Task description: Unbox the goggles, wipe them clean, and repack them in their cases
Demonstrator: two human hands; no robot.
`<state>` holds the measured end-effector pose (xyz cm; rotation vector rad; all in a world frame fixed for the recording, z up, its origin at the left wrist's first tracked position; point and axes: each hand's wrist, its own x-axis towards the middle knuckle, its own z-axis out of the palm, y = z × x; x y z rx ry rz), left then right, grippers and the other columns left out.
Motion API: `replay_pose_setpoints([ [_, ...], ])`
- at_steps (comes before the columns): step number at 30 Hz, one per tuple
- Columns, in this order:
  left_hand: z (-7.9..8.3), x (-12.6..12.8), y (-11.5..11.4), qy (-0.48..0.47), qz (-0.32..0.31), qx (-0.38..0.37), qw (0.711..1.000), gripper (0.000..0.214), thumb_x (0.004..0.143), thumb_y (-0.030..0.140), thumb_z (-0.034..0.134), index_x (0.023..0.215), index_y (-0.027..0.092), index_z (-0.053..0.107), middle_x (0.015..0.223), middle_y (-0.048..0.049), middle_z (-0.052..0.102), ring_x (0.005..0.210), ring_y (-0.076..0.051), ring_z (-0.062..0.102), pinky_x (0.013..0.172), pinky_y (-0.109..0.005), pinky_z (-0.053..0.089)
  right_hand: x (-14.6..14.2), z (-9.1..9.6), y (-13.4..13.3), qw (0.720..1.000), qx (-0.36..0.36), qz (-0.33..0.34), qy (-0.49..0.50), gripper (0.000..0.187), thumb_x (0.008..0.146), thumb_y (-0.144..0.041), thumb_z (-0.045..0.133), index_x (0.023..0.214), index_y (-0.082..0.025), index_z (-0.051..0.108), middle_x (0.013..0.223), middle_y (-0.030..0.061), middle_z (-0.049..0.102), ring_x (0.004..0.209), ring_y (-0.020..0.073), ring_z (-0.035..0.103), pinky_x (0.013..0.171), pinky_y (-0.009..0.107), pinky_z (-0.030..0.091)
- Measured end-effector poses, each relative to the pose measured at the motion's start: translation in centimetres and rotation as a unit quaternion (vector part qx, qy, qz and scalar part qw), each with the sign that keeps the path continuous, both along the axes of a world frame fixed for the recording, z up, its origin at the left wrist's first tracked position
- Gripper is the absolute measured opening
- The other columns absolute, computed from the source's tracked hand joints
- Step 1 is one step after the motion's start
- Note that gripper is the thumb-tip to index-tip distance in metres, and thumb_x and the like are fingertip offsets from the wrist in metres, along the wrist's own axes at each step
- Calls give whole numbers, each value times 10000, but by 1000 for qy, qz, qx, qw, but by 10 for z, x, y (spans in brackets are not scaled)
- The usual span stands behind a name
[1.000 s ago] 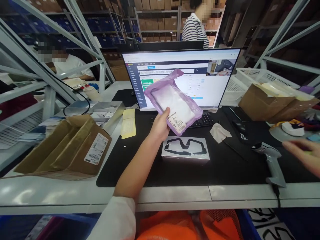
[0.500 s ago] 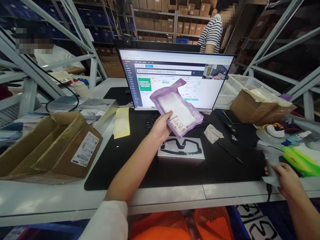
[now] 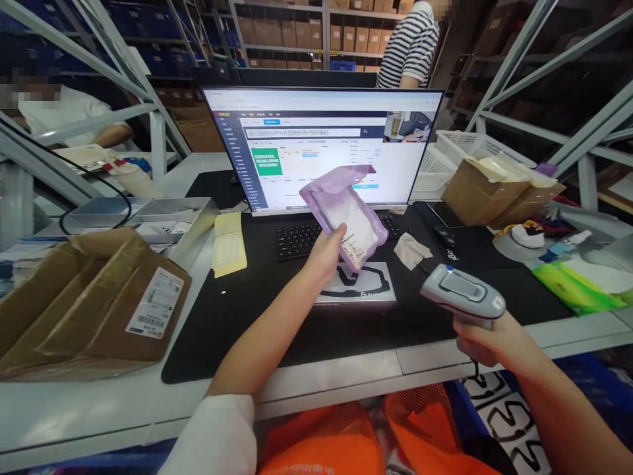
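While the left hand (image 3: 324, 256) grips the lower-left edge of a labelled purple plastic pouch (image 3: 349, 212), which juts toward one o'clock from that grip, the right hand (image 3: 488, 340), clasping the grey barcode scanner (image 3: 461, 293), has swung it to the pouch's four o'clock, leaving both hands loaded.

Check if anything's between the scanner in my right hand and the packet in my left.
Nothing visible is. The scanner in your right hand and the packet in your left hand are both held up, apart; the box and cloth rest on the mat below.
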<state>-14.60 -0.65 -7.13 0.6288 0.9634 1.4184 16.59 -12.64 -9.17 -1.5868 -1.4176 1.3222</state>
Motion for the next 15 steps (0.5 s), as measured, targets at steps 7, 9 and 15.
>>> replay_pose_setpoints([
  [7,3,3,-5,-6,-20,-15,1000,252,934,283,666,1166,185,670,1112,-93,771,1034,-240,737,984,-396,568,19,-2,8,1000,16,-4,1,356,712,-510,797,670,-207,615,567,41,557,498,188,539,454,321,465],
  [9,6,2,-7,-7,-43,-14,999,223,937,261,656,1139,171,682,1077,-97,777,993,-237,744,978,-399,567,52,-13,23,996,8,-81,-23,345,684,-517,819,671,-221,641,601,81,610,529,229,594,473,355,490],
  [15,9,6,-18,25,-212,-24,977,159,862,221,729,981,116,731,918,-126,778,794,-230,742,843,-387,587,163,-63,83,972,-6,-229,-45,283,692,-536,773,691,-267,686,742,213,701,596,382,690,570,540,536],
])
